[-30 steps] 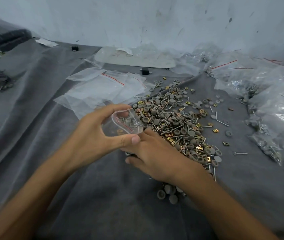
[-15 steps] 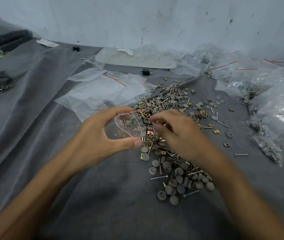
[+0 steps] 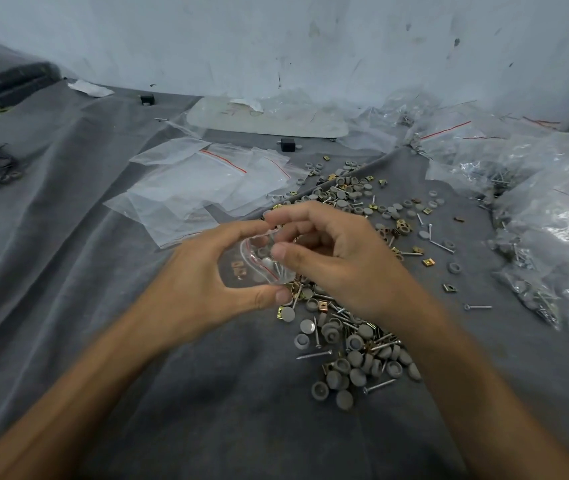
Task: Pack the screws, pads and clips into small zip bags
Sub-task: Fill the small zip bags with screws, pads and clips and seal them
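My left hand [image 3: 200, 282] grips a small clear zip bag [image 3: 252, 268] between thumb and forefinger, holding its mouth open to the right. A few gold clips and grey pads lie inside. My right hand [image 3: 338, 258] is at the bag's mouth with fingers curled; thin screws and a pad show just under its thumb. Under and behind both hands, a loose pile of grey pads, screws and gold clips [image 3: 356, 344] spreads over the grey cloth.
Empty zip bags [image 3: 200, 181] lie flat behind my left hand. Filled clear bags [image 3: 553, 220] are heaped along the right side. A lone screw [image 3: 477, 307] and stray clips [image 3: 428, 262] lie between pile and heap. A white wall stands behind.
My right hand left the pile, rose and moved left to the bag's mouth. My left hand kept holding the bag in about the same place.
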`<action>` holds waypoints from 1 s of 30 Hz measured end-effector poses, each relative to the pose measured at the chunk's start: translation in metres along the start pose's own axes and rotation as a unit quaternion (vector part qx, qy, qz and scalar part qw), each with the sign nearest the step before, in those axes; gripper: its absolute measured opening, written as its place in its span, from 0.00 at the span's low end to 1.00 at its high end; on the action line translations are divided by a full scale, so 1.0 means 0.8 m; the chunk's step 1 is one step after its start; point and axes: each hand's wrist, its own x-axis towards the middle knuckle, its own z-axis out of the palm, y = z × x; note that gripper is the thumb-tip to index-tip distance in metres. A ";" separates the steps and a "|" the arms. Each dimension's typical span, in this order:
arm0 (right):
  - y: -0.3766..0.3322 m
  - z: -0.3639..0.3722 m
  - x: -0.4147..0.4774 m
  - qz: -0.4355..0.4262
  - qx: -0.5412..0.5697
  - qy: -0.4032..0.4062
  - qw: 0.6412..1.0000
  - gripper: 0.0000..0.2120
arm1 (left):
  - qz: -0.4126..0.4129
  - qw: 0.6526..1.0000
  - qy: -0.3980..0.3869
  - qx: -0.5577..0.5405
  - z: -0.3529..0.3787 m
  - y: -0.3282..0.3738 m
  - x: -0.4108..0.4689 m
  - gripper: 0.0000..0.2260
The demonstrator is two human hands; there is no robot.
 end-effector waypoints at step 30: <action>0.029 -0.006 -0.009 0.068 -0.359 -0.103 0.925 0.04 | -0.043 0.999 0.013 -0.010 0.002 -0.010 0.005 0.29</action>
